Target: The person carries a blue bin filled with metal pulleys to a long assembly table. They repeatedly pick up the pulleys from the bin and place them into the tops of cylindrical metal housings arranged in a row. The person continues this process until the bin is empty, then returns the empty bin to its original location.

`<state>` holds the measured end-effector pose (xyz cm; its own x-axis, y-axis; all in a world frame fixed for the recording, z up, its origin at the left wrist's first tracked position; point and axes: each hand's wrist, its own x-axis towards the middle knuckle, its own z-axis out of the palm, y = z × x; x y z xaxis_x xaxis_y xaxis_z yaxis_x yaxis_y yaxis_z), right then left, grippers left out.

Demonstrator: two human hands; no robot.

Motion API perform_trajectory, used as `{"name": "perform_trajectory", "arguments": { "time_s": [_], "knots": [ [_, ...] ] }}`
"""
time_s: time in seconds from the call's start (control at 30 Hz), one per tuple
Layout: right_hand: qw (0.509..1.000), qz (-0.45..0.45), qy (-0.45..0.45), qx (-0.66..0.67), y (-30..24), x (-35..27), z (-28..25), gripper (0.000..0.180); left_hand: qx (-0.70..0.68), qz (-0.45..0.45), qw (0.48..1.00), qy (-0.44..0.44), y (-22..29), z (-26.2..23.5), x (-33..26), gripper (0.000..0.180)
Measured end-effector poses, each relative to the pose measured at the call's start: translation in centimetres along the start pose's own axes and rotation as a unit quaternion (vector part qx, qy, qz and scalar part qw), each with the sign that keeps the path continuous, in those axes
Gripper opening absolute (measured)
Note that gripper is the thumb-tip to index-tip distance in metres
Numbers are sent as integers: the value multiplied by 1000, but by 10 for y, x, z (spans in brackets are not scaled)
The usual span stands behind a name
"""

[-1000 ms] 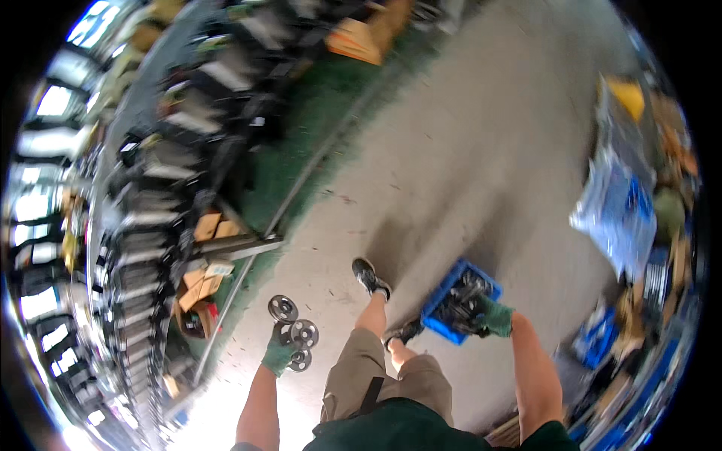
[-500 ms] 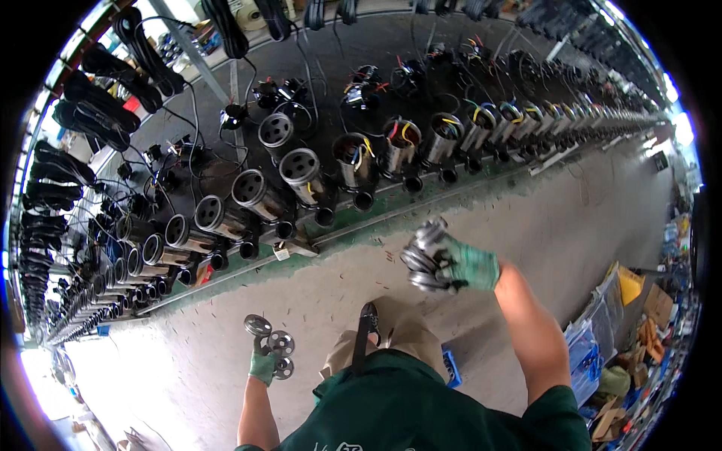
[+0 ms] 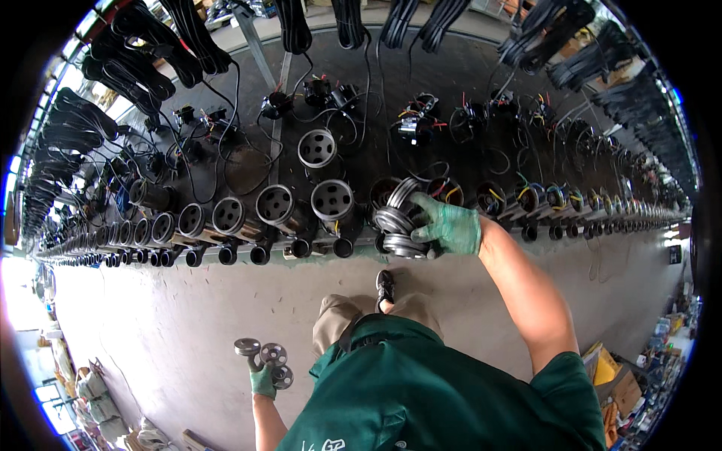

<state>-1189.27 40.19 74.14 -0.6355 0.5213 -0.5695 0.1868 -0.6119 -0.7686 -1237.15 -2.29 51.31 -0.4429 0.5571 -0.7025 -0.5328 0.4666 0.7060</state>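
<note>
My right hand (image 3: 451, 228), in a green glove, grips a cluster of grey round metal discs (image 3: 396, 221) by their edges. It hovers at the row of metal cylinders, in front of some of them. Just left of these discs, a cylinder (image 3: 332, 200) is topped by a disc with holes. To the right, an open cylinder (image 3: 492, 197) shows coloured wires inside. My left hand (image 3: 263, 381), also gloved in green, is low at my left side, closed on several round discs with holes (image 3: 274, 354). Its fingers are partly hidden by them.
The long dark workbench (image 3: 248, 167) runs across ahead, bearing black wired parts (image 3: 414, 129) and a second-row capped cylinder (image 3: 317, 148). Bundled black cables (image 3: 350, 22) hang above it. Short black pipe mouths (image 3: 343, 247) jut toward me. Boxes and clutter (image 3: 624, 391) lie at right.
My view has turned, so the bench now runs straight across. My right hand has gone from above the floor to the cylinder row with its discs. My left hand still holds its discs low.
</note>
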Motion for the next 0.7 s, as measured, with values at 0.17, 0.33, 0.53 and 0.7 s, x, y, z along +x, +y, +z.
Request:
{"name": "perform_trajectory", "arguments": {
  "time_s": [0.17,0.33,0.53,0.7],
  "knots": [
    [992,76,29,-97,-25,20,-4,89,0,-49,998,27,-10,29,-12,88],
    [977,175,27,-120,-20,35,-9,93,-7,-69,997,29,-15,28,10,89],
    [962,173,54,-203,-24,16,-9,88,18,-37,999,-7,6,17,53,90],
    [968,117,51,-218,-30,-27,-14,73,9,-40,999,-29,21,15,71,88]
  ]
}}
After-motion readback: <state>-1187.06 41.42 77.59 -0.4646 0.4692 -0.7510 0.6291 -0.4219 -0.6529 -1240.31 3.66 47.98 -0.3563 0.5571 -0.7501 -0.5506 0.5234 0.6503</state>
